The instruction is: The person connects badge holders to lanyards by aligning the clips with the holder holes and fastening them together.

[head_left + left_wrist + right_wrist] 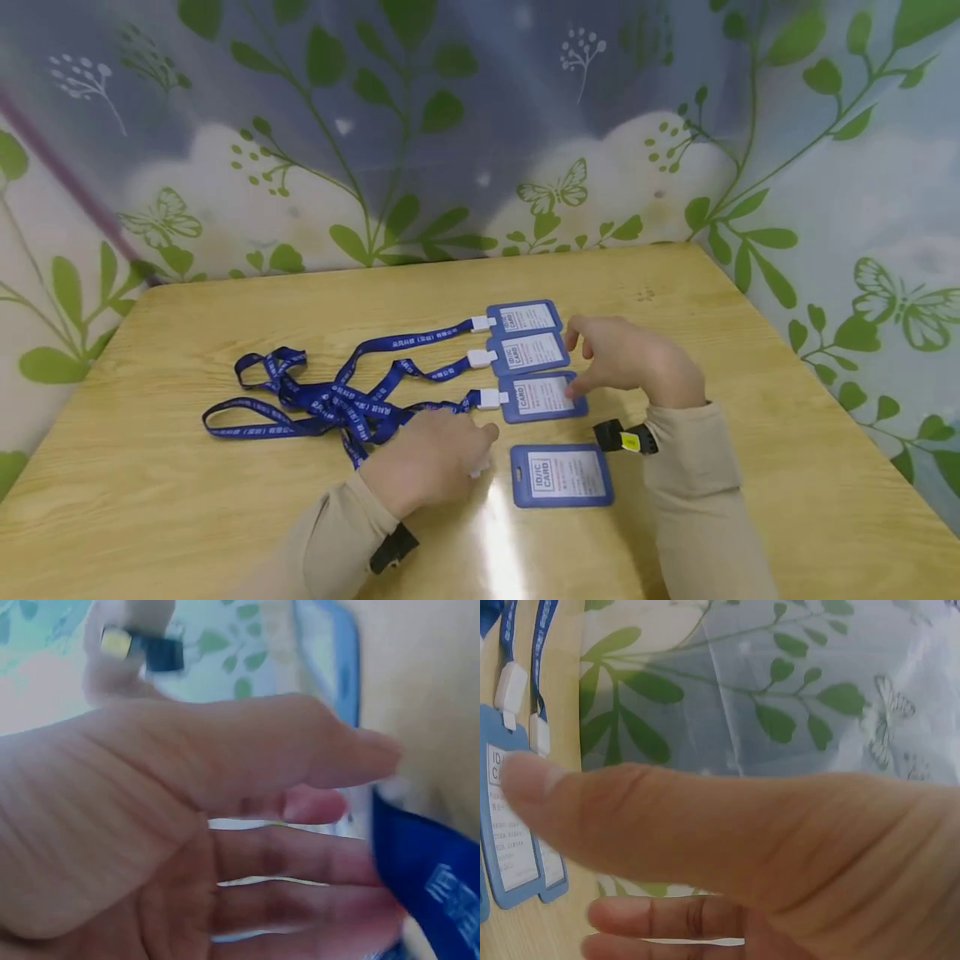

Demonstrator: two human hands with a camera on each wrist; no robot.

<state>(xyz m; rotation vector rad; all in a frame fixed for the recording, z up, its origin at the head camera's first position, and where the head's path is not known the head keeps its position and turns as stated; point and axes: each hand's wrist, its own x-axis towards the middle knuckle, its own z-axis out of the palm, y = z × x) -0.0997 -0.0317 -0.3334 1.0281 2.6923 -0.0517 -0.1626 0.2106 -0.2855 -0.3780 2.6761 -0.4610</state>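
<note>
Three blue ID badge holders lie in a column, the top one (525, 317), the middle one (531, 352) and the lower one (542, 396), each joined by a white clip (489, 399) to a blue lanyard (405, 340). A fourth badge holder (564, 475) lies nearer me with no strap joined. My left hand (435, 458) pinches the end of a lanyard (431, 870), its clip mostly hidden by the fingers. My right hand (618, 354) is at the right edges of the column, thumb over the lower badge holder, fingers spread and holding nothing; whether it touches is unclear.
The lanyard straps lie tangled in loops (300, 400) on the left of the wooden table (187, 500). A leaf-patterned curtain (465, 125) borders the table at the back and right. Black wrist cameras (626, 437) sit at both wrists.
</note>
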